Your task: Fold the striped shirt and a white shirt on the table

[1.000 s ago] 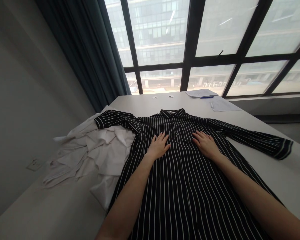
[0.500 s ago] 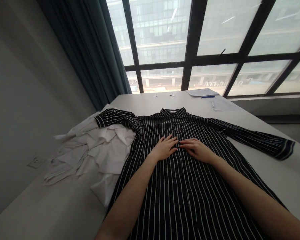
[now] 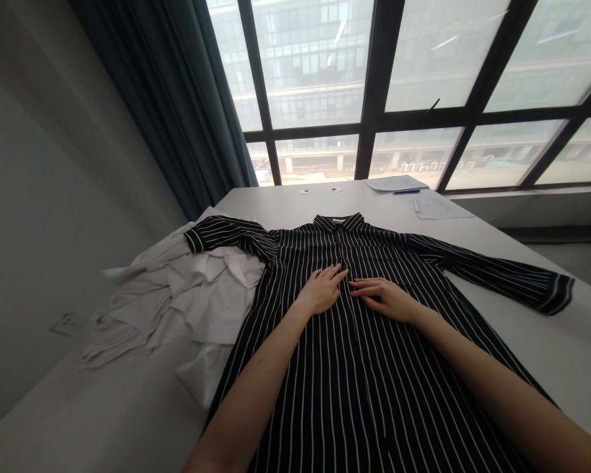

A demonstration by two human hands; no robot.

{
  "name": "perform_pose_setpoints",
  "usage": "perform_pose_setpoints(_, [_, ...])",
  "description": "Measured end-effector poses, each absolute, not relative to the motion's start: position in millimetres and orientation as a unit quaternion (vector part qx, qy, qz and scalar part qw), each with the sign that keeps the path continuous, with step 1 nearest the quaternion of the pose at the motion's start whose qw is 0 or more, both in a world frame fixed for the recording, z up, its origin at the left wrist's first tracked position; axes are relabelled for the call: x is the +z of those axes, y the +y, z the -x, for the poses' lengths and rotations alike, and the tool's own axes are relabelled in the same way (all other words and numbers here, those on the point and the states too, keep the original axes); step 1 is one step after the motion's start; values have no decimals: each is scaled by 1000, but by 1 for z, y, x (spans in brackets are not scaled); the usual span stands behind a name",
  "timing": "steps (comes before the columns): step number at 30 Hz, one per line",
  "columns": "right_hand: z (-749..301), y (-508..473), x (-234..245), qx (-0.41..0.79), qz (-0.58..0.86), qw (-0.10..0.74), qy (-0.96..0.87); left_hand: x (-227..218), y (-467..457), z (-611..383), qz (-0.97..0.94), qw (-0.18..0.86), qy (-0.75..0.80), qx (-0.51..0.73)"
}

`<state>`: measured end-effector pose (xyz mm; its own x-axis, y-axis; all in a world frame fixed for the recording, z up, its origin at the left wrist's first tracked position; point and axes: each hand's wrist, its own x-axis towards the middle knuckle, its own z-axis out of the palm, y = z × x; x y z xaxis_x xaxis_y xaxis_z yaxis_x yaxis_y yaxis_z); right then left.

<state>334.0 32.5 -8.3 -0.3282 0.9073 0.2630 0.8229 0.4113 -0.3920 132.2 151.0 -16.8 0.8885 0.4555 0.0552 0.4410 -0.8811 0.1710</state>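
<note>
The dark striped shirt (image 3: 325,368) lies front up with its collar (image 3: 338,224) near the middle of the frame and its body running down past the bottom edge. The work in hand looks like smoothing the front by touch. For that, light and even pressure from flat palms would serve best, stroking outward from the button strip at the centre, so the stripes run straight and no crease gets pressed in. The thin-looking cloth will probably shift if pushed hard (the bunched sleeve (image 3: 226,233) at centre left could drag with it).

As for pose, both forearms reach in from the lower corners and slant toward the centre. The left hand (image 3: 320,290) is palm down on the chest, fingers a little apart and pointing to the upper right. The right hand (image 3: 385,299) lies more sideways, fingers toward the left and slightly bent, thumb apart from them. The fingertips of the two hands nearly meet, with a narrow gap between. Neither hand appears clamped on anything; how firmly the right fingertips press the cloth, I cannot tell.
</note>
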Motion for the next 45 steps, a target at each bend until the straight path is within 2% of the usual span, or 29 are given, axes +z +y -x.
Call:
perform_pose_setpoints(13, [-334, 17, -10, 80, 524, 182, -828, -17, 163, -148, -954, 86, 285, 30])
perform_pose_setpoints(32, [-330, 8, -11, 47, 527, 243, -813, -18, 158, -146, -974, 33, 217, 46])
perform_pose_setpoints(45, [-330, 4, -7, 64, 519, 232, -820, -18, 159, -148, -974, 49, 219, 31])
